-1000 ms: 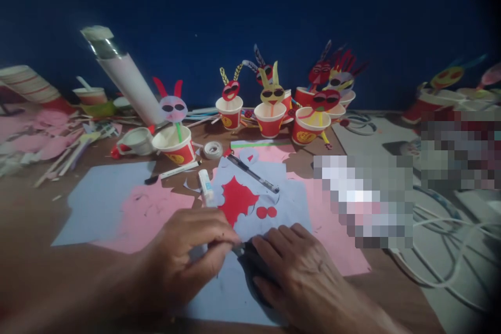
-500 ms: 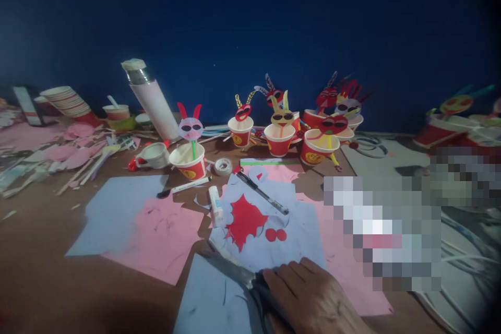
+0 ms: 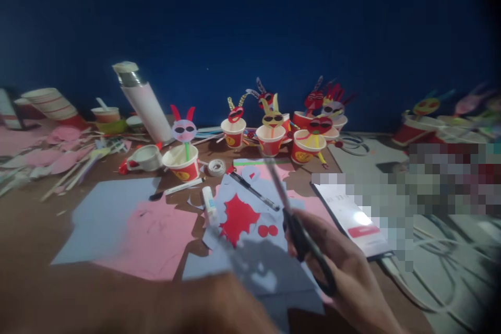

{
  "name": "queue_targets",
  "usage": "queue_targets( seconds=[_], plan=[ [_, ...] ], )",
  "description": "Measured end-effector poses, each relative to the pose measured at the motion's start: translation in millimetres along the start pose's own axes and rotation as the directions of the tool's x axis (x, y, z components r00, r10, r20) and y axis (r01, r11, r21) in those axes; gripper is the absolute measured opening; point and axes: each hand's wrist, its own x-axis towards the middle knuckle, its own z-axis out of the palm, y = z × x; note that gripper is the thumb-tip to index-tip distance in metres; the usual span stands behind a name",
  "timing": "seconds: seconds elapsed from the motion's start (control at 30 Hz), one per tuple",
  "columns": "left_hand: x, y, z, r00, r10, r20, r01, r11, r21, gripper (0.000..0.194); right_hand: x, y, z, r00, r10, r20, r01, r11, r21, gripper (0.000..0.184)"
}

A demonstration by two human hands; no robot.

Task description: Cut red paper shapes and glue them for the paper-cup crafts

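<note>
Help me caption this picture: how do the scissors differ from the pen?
The scissors are held up in the right grip; the pen lies on blue paper. The scissors show a grey blade and looped handle; the pen is one slim, straight stick. Both have black parts.

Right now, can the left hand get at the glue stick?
Probably yes: only flat paper seems to lie between the blurred left hand and the glue stick, and the right hand holds the scissors off to the right.

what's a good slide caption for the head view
Right hand holds scissors over blue paper, left hand blurred nearby, cups with paper faces behind.
</note>
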Motion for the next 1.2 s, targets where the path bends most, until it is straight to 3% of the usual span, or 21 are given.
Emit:
queue_targets(
  seconds=[0.1,0.13,0.2,0.37,0.47,0.57,0.77,0.9,1.07,1.2],
  plan=[
    [27.9,-19.8,-15.3,0.995,-0.103,-0.019,0.103,0.995,-0.01,0.019,9.9,-1.1,-5.7,0.999,0.034,-0.023,-0.027,0.972,0.233,0.026],
    [35.8,-28.5,-17.4,0.979,-0.191,-0.069,0.195,0.978,0.068,0.019,12.5,0.5,-6.7,0.999,0.04,-0.018,-0.033,0.957,0.289,0.028],
    [47.4,-45.4,-17.2,0.969,-0.23,-0.092,0.246,0.934,0.259,0.017,15.8,5.0,-7.7,0.999,0.05,-0.015,-0.042,0.935,0.353,0.035],
    [55.4,-68.4,-8.3,0.961,-0.267,-0.077,0.269,0.825,0.498,0.018,17.3,12.3,-7.2,0.998,0.038,-0.044,-0.02,0.939,0.343,0.046],
    [54.8,-67.1,-5.9,0.957,-0.277,-0.079,0.274,0.788,0.552,0.019,17.3,11.6,-7.0,0.998,0.038,-0.059,-0.013,0.928,0.373,0.044],
    [51.2,-60.5,-0.4,0.975,-0.218,-0.045,0.201,0.776,0.597,0.022,16.8,10.2,-6.3,0.996,0.058,-0.064,-0.029,0.923,0.383,0.042],
    [32.4,-51.9,23.8,0.987,-0.159,-0.017,0.126,0.711,0.692,0.014,13.2,12.2,-5.3,0.992,0.088,-0.091,-0.068,0.978,0.197,0.034],
    [23.9,-56.3,35.4,0.988,-0.144,-0.057,0.142,0.691,0.709,0.011,10.8,18.3,-3.2,0.995,-0.001,-0.103,0.002,1.0,0.005,0.036],
    [21.6,-57.1,33.8,0.987,-0.123,-0.1,0.158,0.711,0.685,0.009,11.7,28.2,0.5,0.991,-0.11,-0.074,0.1,0.987,-0.128,0.045],
    [19.5,-46.4,29.7,0.996,-0.039,-0.083,0.083,0.766,0.638,0.011,15.3,33.1,1.2,0.984,-0.168,-0.051,0.155,0.968,-0.199,0.044]
  ],
)
